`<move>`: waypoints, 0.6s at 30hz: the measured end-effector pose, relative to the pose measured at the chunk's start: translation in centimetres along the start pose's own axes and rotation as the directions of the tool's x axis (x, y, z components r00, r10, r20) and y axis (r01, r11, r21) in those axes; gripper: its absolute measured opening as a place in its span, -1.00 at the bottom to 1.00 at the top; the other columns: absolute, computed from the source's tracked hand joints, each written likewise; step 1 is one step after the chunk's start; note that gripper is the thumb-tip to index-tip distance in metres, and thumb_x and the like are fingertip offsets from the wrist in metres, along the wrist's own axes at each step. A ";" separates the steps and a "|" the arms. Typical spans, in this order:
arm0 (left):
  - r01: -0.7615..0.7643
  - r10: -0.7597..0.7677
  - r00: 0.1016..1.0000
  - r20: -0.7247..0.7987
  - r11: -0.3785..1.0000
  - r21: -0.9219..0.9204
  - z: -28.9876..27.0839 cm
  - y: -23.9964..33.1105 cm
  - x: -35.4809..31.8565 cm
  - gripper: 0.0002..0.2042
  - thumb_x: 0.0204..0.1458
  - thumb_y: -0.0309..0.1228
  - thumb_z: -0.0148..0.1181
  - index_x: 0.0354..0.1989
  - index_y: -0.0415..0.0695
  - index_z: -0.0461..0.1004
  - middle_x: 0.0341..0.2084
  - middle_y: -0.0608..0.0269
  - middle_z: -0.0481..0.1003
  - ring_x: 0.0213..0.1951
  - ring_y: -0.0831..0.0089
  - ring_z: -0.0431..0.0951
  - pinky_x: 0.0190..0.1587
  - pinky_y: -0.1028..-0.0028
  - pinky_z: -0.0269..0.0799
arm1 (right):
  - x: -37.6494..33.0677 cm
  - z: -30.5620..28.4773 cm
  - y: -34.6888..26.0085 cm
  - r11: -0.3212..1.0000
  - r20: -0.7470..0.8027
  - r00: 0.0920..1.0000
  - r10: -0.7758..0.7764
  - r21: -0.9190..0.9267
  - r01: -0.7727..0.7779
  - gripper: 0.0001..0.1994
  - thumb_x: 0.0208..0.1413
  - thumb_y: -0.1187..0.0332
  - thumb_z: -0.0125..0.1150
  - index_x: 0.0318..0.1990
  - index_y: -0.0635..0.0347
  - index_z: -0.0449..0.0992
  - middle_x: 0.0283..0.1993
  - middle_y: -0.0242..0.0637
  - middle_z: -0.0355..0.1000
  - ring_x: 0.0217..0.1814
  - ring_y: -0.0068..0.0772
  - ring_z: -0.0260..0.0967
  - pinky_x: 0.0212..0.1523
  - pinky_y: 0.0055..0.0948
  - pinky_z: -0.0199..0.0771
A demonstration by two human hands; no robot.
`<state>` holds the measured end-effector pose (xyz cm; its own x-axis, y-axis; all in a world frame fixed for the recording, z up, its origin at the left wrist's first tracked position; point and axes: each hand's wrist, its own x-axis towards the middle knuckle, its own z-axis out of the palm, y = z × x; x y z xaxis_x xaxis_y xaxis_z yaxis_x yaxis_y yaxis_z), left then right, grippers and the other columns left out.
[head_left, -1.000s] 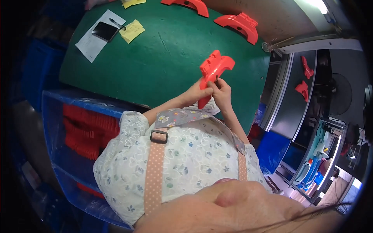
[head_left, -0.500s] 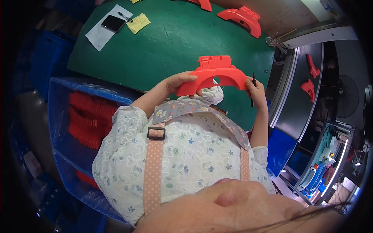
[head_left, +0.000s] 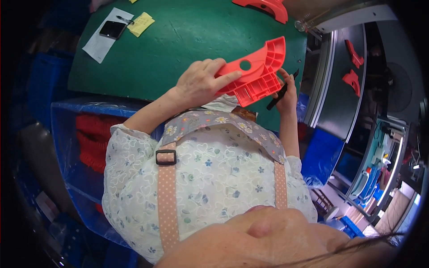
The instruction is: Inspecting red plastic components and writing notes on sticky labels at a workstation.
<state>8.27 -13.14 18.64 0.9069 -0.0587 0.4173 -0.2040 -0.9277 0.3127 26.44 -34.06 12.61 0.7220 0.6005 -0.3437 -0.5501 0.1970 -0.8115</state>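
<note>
My left hand [head_left: 199,82] grips one end of a curved red plastic part [head_left: 259,62], thumb laid along its face. The part is tilted over the green table [head_left: 178,49], its ribbed, boxy block turned down toward me and a round hole showing near the middle. At its right side, my right hand [head_left: 289,96] is closed on a slim black knife [head_left: 273,103], pointed tip up and away. The right fingertips are close to the part's block; whether they touch it I cannot tell. A white cloth [head_left: 221,103] lies under the part at the table's near edge.
Another red part [head_left: 272,10] lies at the table's far edge. A phone [head_left: 112,30], paper sheet [head_left: 94,50] and yellow notes [head_left: 141,23] sit far left. A blue plastic-lined bin [head_left: 67,109] beside me holds red parts [head_left: 91,143]. Two red pieces [head_left: 351,81] rest on a conveyor at right.
The red part has been turned over, its block now toward me and its right end raised. My right hand has come off that end, and the knife has swung to a slant.
</note>
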 end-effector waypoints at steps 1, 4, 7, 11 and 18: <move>-0.008 0.008 1.000 -0.003 0.998 0.060 0.0 0.0 -0.1 -0.53 -0.30 -0.29 0.25 -0.08 0.03 0.40 -0.29 0.15 0.34 -0.32 0.32 0.40 -0.28 0.40 0.32 | -0.7 0.9 0.0 0.999 0.011 1.000 -0.014 -0.036 0.014 -0.50 0.14 0.04 -0.17 0.07 0.25 0.11 -0.19 -0.17 0.38 -0.62 -0.69 0.21 -0.71 -0.74 0.07; -0.038 0.038 0.999 0.007 0.990 0.137 0.7 -0.3 -0.3 -0.52 -0.31 -0.33 0.24 -0.07 0.04 0.40 -0.27 0.18 0.33 -0.30 0.35 0.40 -0.26 0.41 0.31 | -2.4 2.1 -0.2 0.992 0.042 0.999 -0.024 -0.121 0.029 -0.45 0.14 0.01 -0.20 0.09 0.32 0.09 -0.34 -0.29 0.40 -0.65 -0.71 0.15 -0.72 -0.74 0.03; -0.049 0.047 0.999 0.019 0.992 0.114 1.0 -0.4 -0.6 -0.49 -0.33 -0.35 0.26 -0.06 0.05 0.39 -0.25 0.17 0.34 -0.29 0.35 0.40 -0.24 0.41 0.30 | -3.8 3.6 -0.1 0.961 0.099 0.995 -0.025 -0.273 0.051 -0.50 0.09 0.15 -0.04 0.09 0.32 0.13 -0.44 -0.44 0.34 -0.66 -0.73 0.12 -0.69 -0.73 0.02; -0.062 0.061 0.998 0.006 0.990 0.124 1.2 -0.3 -0.6 -0.55 -0.28 -0.35 0.20 -0.08 0.03 0.39 -0.27 0.16 0.34 -0.30 0.36 0.40 -0.26 0.43 0.30 | -4.5 3.9 0.2 0.957 0.122 0.992 -0.017 -0.285 0.051 -0.51 0.07 0.20 0.00 0.08 0.32 0.15 -0.48 -0.47 0.32 -0.66 -0.72 0.11 -0.68 -0.73 0.01; -0.056 0.058 0.998 -0.015 0.992 0.111 1.5 -0.6 -0.9 -0.60 -0.23 -0.36 0.17 -0.11 -0.02 0.39 -0.25 0.18 0.36 -0.28 0.37 0.41 -0.28 0.43 0.30 | -4.6 4.3 0.5 0.976 0.077 0.997 -0.008 -0.215 0.024 -0.51 0.07 0.23 -0.01 0.10 0.34 0.14 -0.51 -0.46 0.31 -0.67 -0.69 0.11 -0.68 -0.71 0.01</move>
<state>8.16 -13.09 16.79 0.8879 -0.1065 0.4475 -0.2120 -0.9581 0.1925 21.01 -33.38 15.86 0.6918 0.6569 -0.2997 -0.4292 0.0404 -0.9023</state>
